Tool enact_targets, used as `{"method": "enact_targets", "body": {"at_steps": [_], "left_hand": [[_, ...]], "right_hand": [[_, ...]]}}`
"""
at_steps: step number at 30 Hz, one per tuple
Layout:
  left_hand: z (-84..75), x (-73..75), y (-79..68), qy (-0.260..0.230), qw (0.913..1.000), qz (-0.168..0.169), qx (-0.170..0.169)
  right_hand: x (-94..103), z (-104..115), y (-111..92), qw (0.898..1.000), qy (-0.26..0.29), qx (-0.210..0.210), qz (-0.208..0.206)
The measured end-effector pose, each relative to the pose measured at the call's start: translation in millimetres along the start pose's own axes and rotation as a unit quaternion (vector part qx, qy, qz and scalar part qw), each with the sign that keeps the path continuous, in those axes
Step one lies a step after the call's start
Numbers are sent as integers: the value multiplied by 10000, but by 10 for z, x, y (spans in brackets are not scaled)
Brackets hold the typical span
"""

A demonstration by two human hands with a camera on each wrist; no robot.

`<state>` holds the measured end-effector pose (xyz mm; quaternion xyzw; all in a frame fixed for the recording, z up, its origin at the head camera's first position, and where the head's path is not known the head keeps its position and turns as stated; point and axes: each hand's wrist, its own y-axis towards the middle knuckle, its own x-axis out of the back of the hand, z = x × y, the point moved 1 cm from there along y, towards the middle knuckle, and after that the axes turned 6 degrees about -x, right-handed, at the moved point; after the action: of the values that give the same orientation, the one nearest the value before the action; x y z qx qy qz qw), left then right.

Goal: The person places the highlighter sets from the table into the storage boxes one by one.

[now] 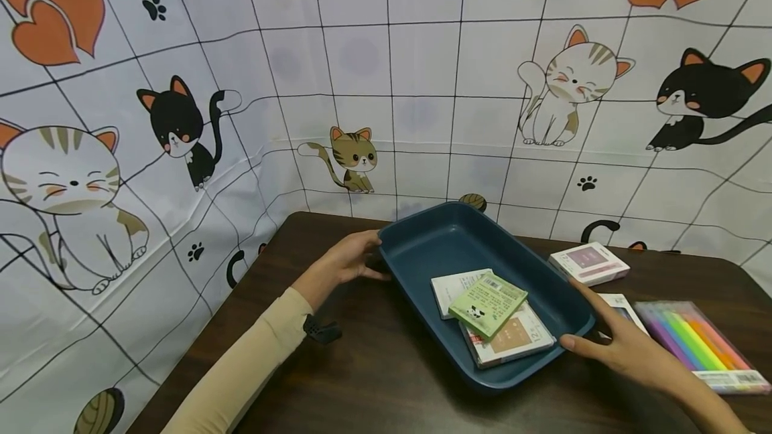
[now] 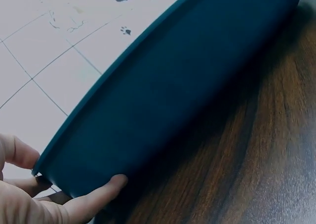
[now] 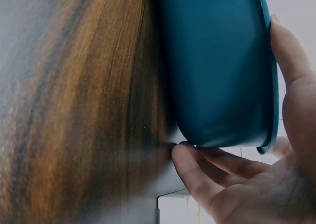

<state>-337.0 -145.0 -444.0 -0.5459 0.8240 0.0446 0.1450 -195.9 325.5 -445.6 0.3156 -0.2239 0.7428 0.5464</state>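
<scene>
Left grip point(image 1: 352, 260), right grip point(image 1: 627, 345) on smooth, oblong, round-cornered blue tray point(image 1: 452, 243).

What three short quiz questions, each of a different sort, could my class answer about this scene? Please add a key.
1. True or false: the green packet lies inside the blue tray.
2. Where do the left hand and right hand hold the tray? A: same corner. B: opposite ends. C: middle of one side.
3. Fill in: in the head view, the multicoloured pack lies to the ____ of the tray.

Key: 1, true; 2, B; 3, right.
</scene>
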Motion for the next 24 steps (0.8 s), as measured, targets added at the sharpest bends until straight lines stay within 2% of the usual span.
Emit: {"method": "enact_targets", "body": {"at_steps": [11, 24], "left_hand": [[-20, 11, 29, -37, 10000, 63, 12], [4, 40, 9, -133, 9998, -145, 28]], "right_hand": [[-5, 21, -19, 10000, -31, -64, 12], [-3, 47, -3, 9999, 71, -44, 78]]}}
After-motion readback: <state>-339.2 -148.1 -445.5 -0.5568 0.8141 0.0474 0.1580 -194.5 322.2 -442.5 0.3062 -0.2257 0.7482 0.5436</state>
